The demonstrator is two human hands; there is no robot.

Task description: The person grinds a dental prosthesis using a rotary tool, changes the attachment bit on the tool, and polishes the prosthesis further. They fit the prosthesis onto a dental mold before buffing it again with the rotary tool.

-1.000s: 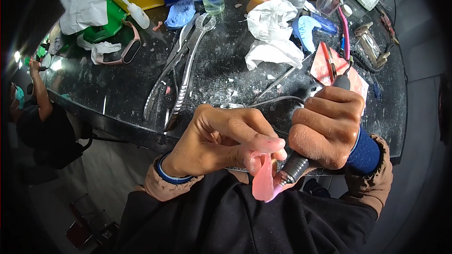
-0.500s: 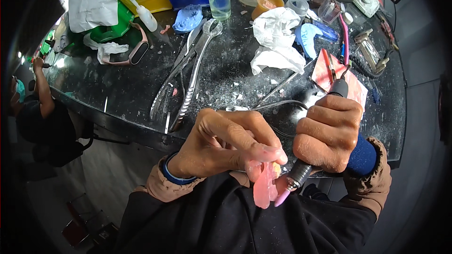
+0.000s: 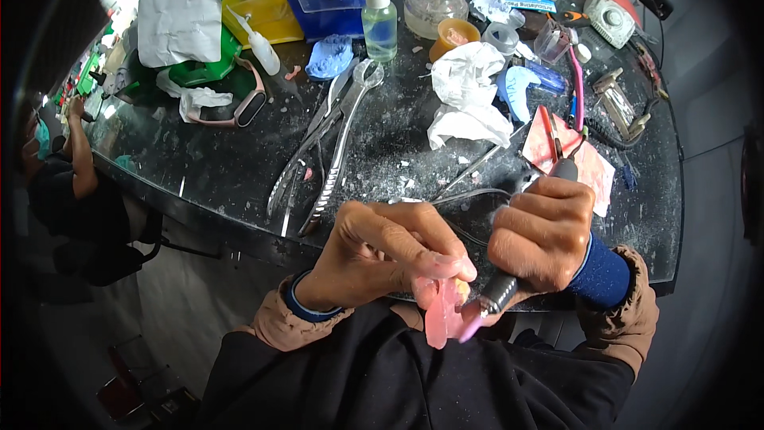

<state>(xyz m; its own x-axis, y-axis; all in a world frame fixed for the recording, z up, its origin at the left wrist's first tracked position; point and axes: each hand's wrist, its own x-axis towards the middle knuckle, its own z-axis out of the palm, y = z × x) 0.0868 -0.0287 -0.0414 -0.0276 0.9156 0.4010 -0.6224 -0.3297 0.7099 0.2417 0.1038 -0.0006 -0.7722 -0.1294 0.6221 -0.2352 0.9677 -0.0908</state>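
Note:
Low in front of my black-clothed lap, my left hand (image 3: pixel 382 251) pinches a pink denture piece (image 3: pixel 439 320) between thumb and fingers. A yellowish tooth-coloured part peeks out beside the fingertips. My right hand (image 3: pixel 541 231) is closed in a fist round a dark rotary handpiece (image 3: pixel 499 292), its lower end pointing down and left. The pink grinding bit (image 3: pixel 471 328) at its end lies right against the denture's right edge; whether they touch is hard to tell. My right thumb is mostly hidden behind the handpiece.
On the dusty black table (image 3: pixel 382 151) lie metal pliers (image 3: pixel 342 143), crumpled white tissue (image 3: pixel 469 95), a pink sheet (image 3: pixel 585 175) and a watch band (image 3: pixel 251 103). Farther back stand a spray bottle (image 3: pixel 380 24) and a glass jar (image 3: pixel 434 4). Another person (image 3: pixel 76 183) sits far left.
The view has tilted, so the table's things sit slightly lower. The handpiece and its bit have shifted a little left and up, closer to the denture. Both grips are unchanged.

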